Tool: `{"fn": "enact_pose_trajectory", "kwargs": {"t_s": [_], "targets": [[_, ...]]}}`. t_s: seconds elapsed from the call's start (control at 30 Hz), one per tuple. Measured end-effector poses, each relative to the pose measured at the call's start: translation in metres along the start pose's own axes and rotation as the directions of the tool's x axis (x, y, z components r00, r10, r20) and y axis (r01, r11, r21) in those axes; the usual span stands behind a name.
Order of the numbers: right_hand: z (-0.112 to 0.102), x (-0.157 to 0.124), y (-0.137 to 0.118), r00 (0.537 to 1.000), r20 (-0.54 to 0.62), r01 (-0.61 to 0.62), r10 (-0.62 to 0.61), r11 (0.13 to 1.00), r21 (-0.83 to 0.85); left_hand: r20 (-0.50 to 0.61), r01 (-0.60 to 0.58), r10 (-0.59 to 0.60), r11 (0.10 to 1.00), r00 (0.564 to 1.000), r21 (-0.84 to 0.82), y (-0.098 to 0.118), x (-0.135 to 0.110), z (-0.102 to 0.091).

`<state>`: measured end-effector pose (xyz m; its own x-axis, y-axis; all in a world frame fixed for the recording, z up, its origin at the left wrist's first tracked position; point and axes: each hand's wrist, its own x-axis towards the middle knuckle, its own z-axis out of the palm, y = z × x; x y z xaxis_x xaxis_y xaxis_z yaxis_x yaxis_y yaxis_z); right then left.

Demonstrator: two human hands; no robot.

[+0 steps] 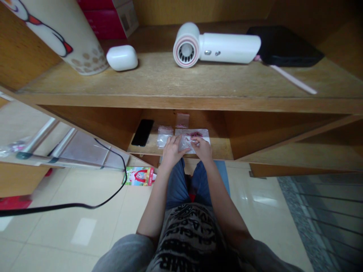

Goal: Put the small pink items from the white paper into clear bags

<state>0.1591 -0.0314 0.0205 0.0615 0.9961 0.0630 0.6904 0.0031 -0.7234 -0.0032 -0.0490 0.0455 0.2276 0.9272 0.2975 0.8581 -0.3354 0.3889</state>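
Both of my hands work low on the wooden desk surface, under the shelf. My left hand (pixel 172 150) presses its fingers on a transparent plastic bag (pixel 185 143). My right hand (pixel 203 148) pinches the same bag at its right side. Beneath it lies a white card or sheet (pixel 206 139), and a small heap of dark pink beads (pixel 196 134) sits at the bag's far end. Two small plastic bags lie beyond my hands: one (pixel 165 136) left of them, one (pixel 182 121) farther back.
A black smartphone (pixel 142 132) lies left of the bags. Above stands a wooden shelf (pixel 170 85) holding a white hair dryer (pixel 212 45), a white earbud case (pixel 121 57), a tall printed cup (pixel 64 34) and a black pouch (pixel 283 47). A black cable (pixel 113 168) hangs at left.
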Motion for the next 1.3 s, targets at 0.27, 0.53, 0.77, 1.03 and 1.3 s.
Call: {"fn": "enact_pose_trajectory", "kwargs": {"t_s": [0.27, 0.53, 0.77, 1.03, 1.3], "targets": [[-0.001, 0.009, -0.011, 0.997, 0.07, 0.044, -0.023, 0.948, -0.314, 0.018, -0.004, 0.005, 0.999, 1.0, -0.038, 0.0, 0.0, 0.003], [0.0, 0.009, -0.009, 0.996, 0.086, 0.054, -0.026, 0.937, -0.346, 0.038, 0.007, -0.003, 0.995, 0.999, -0.101, -0.001, 0.002, 0.007], [-0.011, -0.002, 0.0, 1.0, -0.001, -0.03, 0.03, 0.99, -0.139, 0.061, 0.024, -0.012, 0.981, 0.998, -0.195, 0.002, 0.005, 0.014], [-0.012, -0.005, 0.024, 0.999, 0.027, 0.034, -0.039, 0.985, 0.17, 0.091, 0.003, 0.021, 0.968, 0.996, -0.252, 0.008, 0.006, 0.026], [-0.004, -0.001, 0.026, 0.991, 0.116, 0.035, -0.061, 0.975, 0.218, 0.097, -0.003, 0.034, 0.953, 0.995, -0.303, 0.002, 0.004, 0.036]]}}
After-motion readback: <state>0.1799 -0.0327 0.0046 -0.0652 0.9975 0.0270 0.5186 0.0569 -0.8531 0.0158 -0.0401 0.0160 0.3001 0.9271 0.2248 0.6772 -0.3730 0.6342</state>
